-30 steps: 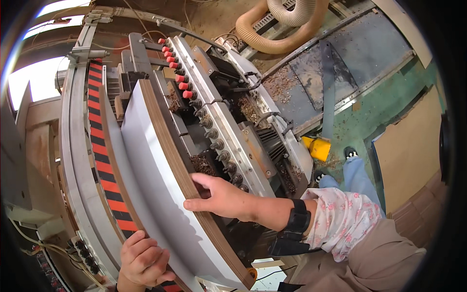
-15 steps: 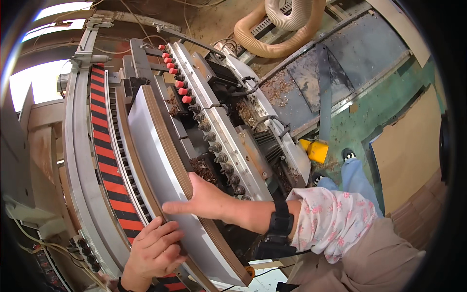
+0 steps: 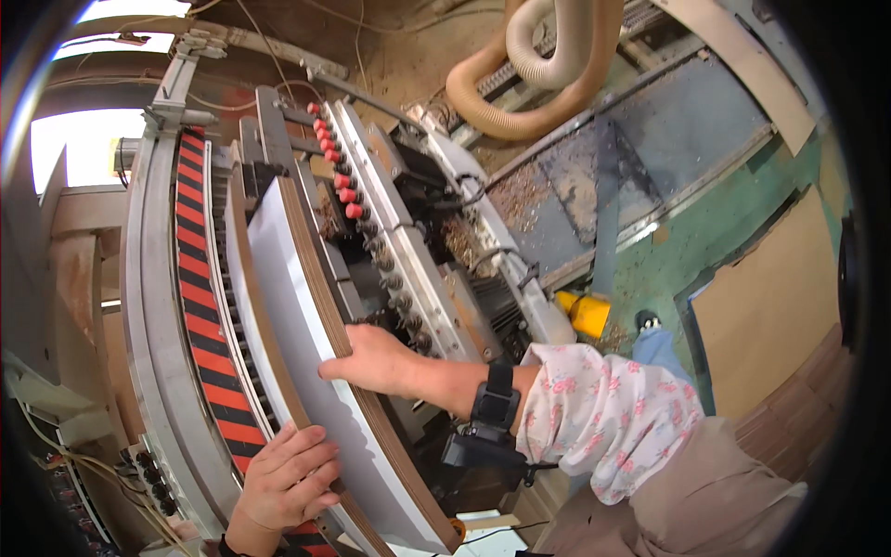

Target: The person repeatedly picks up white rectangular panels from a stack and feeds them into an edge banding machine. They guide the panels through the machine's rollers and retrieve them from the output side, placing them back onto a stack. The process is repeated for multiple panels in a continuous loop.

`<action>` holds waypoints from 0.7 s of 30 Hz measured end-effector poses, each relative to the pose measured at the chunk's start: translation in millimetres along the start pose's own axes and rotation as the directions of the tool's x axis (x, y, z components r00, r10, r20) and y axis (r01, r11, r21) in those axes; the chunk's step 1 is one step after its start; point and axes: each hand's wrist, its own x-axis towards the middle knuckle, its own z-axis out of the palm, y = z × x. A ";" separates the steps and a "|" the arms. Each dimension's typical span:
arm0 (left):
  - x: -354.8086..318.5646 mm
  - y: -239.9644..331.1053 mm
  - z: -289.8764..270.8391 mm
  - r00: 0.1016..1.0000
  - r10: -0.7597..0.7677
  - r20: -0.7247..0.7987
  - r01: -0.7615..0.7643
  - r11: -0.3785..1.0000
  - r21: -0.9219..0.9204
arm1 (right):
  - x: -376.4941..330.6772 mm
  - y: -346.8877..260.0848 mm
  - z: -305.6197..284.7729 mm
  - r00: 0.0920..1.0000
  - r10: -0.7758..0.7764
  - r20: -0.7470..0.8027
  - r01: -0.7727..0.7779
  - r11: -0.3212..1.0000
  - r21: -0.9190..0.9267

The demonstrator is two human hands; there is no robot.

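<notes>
Two upright groups of white-faced boards with brown edges stand lengthwise in the machine, with a gap between them. My left hand (image 3: 290,478) is closed over the top edge of the left board (image 3: 269,357), its fingers bent across the edge and its thumb hidden. Across the gap, my right hand (image 3: 376,360) grips the thicker right stack of boards (image 3: 311,255). Its thumb lies along the white inner face, while the other fingers go over the brown edges and are mostly out of sight. A black strapped device (image 3: 492,408) sits on my right forearm.
Left of the boards runs a red-and-black striped guard (image 3: 197,278). On the right, a row of red-capped fittings (image 3: 345,195) lines a metal beam, with wood chips around. Further off are a ribbed hose (image 3: 492,102), a yellow object (image 3: 587,314) and a cardboard sheet (image 3: 770,297).
My right hand has drawn away from the left board, its thumb now resting on the right stack. My left hand stays at the left board's edge. The whole view has shifted slightly.
</notes>
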 end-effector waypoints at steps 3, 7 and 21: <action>12.3 -5.7 6.4 0.999 0.040 -0.034 -0.040 0.999 0.004 | -23.3 -10.4 -20.9 0.999 -0.033 -0.041 0.038 0.990 0.138; 5.2 -3.6 18.1 0.997 0.026 -0.070 -0.029 0.999 -0.037 | -81.8 -18.6 -59.9 0.982 -0.041 -0.182 0.072 0.984 0.165; 29.5 13.9 67.3 0.994 -0.095 -0.057 0.085 0.985 -0.153 | -383.0 -3.6 -156.1 0.642 -0.161 -0.749 0.438 0.879 0.186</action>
